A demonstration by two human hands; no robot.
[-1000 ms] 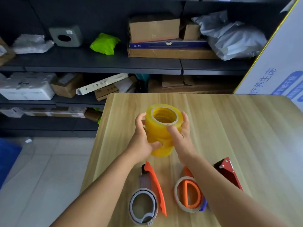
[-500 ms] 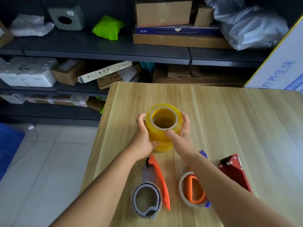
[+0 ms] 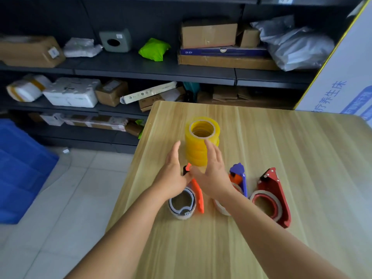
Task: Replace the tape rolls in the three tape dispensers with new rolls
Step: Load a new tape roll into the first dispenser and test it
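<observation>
Now released: stack of yellow rolls (image 3: 202,143) standing alone on counter (image 3: 281,158). Left hand (image 3: 173,174) and right hand (image 3: 215,174) open, empty, withdrawn. All three dispensers (image 3: 271,196) apparently awaiting replacement.

- Soft, even daylight falls on the wooden table (image 3: 281,178), brightest at its right side, where the grain washes out pale.
- Shadows on it are faint and short.
- Behind the table, the dark shelving (image 3: 141,69) is dim.
- Both hands look slightly motion-blurred.
- Wide-angle distortion bends the table's edges and the shelves beyond.
</observation>
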